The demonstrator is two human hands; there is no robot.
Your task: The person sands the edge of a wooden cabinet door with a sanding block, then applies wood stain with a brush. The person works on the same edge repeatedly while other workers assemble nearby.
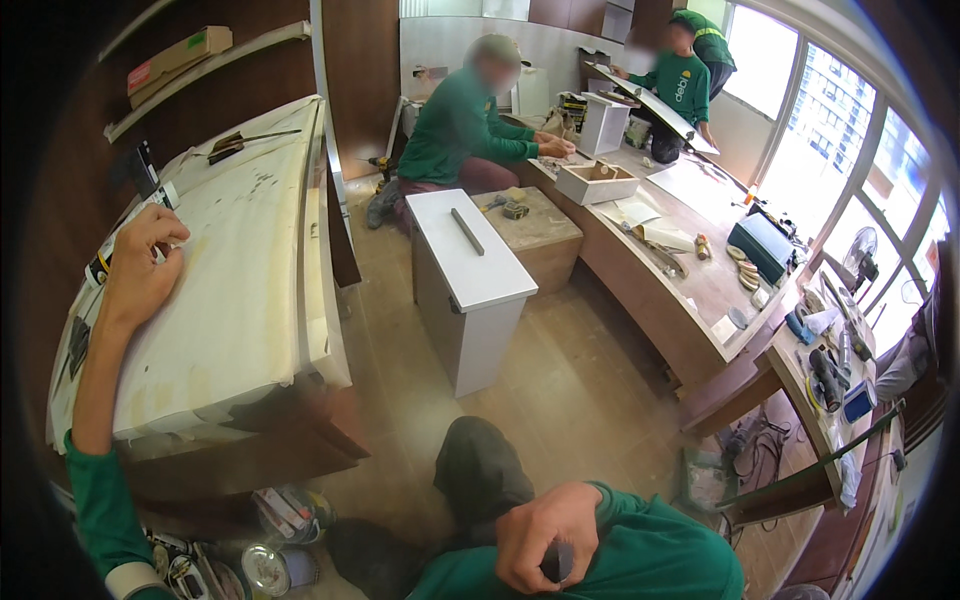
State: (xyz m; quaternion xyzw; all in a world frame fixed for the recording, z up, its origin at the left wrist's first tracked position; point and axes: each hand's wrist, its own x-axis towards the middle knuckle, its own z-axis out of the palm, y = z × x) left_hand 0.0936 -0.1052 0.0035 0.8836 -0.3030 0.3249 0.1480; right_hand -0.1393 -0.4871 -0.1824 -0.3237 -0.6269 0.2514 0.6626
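My left hand is over the left edge of a cloth-covered surface, its fingers curled and pressed together. A white cartridge-like tube with dark and yellow markings passes behind this hand; whether the fingers grip it is hidden. In front of my green shirt, my right hand is closed in a ring round a small dark-grey object, whose kind I cannot make out. Ahead stands a narrow white cabinet with a grey strip lying on its top.
A co-worker kneels by a long workbench; another handles a panel at the far right. A wooden box bears a tape measure. Tools lie on the right-hand bench; cans and containers stand lower left.
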